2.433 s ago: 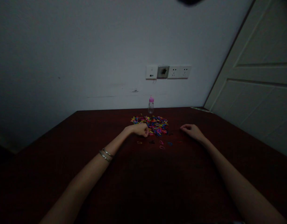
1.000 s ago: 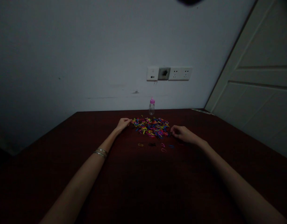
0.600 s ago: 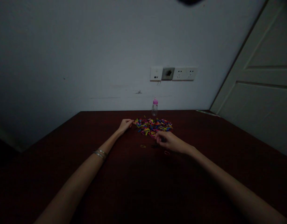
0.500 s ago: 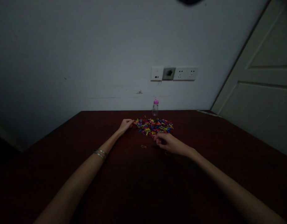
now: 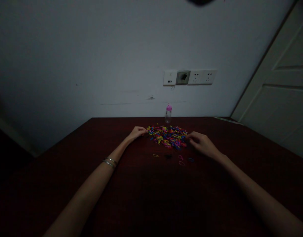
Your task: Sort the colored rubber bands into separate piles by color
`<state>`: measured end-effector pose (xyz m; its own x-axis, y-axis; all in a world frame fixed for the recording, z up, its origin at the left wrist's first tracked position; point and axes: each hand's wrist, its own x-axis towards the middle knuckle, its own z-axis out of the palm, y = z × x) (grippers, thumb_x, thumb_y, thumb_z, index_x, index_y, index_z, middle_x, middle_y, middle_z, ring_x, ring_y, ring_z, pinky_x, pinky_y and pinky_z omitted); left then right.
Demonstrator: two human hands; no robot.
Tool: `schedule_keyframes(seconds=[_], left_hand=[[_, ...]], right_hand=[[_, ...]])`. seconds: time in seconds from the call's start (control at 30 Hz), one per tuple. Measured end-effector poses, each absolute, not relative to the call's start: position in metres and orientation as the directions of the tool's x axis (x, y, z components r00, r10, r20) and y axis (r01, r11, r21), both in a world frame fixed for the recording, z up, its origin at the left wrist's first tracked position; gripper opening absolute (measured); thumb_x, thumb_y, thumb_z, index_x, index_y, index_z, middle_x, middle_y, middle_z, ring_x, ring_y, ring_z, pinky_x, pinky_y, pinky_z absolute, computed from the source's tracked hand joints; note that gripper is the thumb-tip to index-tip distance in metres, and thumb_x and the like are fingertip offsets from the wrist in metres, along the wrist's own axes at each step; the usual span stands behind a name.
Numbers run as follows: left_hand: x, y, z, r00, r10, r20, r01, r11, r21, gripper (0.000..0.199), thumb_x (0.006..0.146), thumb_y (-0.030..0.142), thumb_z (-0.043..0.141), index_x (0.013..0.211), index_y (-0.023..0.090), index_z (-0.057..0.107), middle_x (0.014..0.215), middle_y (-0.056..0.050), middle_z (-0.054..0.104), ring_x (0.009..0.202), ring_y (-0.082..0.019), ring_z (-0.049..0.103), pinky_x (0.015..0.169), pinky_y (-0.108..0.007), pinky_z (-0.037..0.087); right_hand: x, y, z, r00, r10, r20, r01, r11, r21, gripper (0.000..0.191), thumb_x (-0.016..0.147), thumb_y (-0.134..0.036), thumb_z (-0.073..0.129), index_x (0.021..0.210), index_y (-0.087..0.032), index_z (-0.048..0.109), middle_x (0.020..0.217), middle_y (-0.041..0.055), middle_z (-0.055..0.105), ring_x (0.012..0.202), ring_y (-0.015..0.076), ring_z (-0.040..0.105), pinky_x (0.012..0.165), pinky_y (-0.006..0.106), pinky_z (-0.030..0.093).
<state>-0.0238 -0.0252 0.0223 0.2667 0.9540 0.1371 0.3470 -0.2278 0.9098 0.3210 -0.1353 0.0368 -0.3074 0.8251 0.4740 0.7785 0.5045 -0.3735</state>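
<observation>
A heap of small colourful plastic stitch markers (image 5: 167, 135), shaped like little safety pins, lies spread on the dark red-brown table. My left hand (image 5: 138, 132) rests at the heap's left edge, its fingertips pinched together; what is between them is too small to see. At the heap's right edge is my right hand (image 5: 200, 142), thumb and fingers drawn together at the markers, their tips partly merging with the pile. In front lie separate pieces: a yellow marker (image 5: 155, 155), a small dark cluster (image 5: 168, 156), two pink markers (image 5: 181, 163) and a blue marker (image 5: 191, 160).
Behind the heap stands a small clear bottle with a pink cap (image 5: 168, 113). The table (image 5: 146, 197) meets a pale wall that carries sockets and switches (image 5: 190, 77). A panelled door (image 5: 284, 95) is on the right.
My right hand has moved from the heap's front to its right edge. Pink, blue and dark markers now show in front. My left hand stays by the heap; the view shifted slightly.
</observation>
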Motion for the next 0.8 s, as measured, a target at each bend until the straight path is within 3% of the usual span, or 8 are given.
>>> schedule_keyframes(seconds=[0.13,0.33,0.6,0.8], left_hand=[[-0.028,-0.026,0.027,0.367,0.928,0.064,0.403,-0.221,0.888,0.022,0.058,0.030,0.065,0.068,0.011,0.065,0.055,0.001,0.055,0.051,-0.008,0.044,0.051,-0.020,0.031],[-0.031,-0.022,0.028,0.540,0.840,0.045,0.491,-0.359,0.794,0.023,0.057,0.030,0.068,0.069,0.011,0.061,0.060,0.001,0.056,0.055,-0.009,0.046,0.052,-0.020,0.033],[-0.031,-0.018,0.026,0.533,0.846,0.020,0.572,-0.378,0.728,0.016,0.060,0.024,0.061,0.068,0.011,0.063,0.061,0.000,0.058,0.056,-0.009,0.048,0.054,-0.020,0.034],[-0.031,-0.018,0.029,0.500,0.866,-0.001,0.571,-0.328,0.753,0.017,0.058,0.022,0.060,0.067,0.010,0.066,0.058,0.000,0.058,0.054,-0.009,0.047,0.054,-0.021,0.035]], right_hand=[[0.333,-0.130,0.027,-0.251,0.844,0.474,0.811,0.451,-0.373,0.020,0.079,-0.021,0.045,0.090,-0.021,0.061,0.095,0.0052,0.064,0.086,0.0198,0.059,0.077,0.033,0.046],[0.327,-0.133,0.027,-0.267,0.860,0.435,0.816,0.442,-0.372,0.019,0.079,-0.022,0.045,0.088,-0.021,0.062,0.092,0.0048,0.064,0.083,0.0190,0.060,0.076,0.031,0.046],[0.328,-0.134,0.025,-0.275,0.867,0.415,0.827,0.434,-0.358,0.019,0.080,-0.024,0.044,0.087,-0.021,0.062,0.091,0.0047,0.065,0.079,0.0182,0.060,0.074,0.032,0.047],[0.331,-0.132,0.021,-0.275,0.876,0.396,0.839,0.420,-0.346,0.020,0.080,-0.023,0.044,0.086,-0.021,0.063,0.091,0.0043,0.065,0.081,0.0178,0.060,0.074,0.030,0.047]])
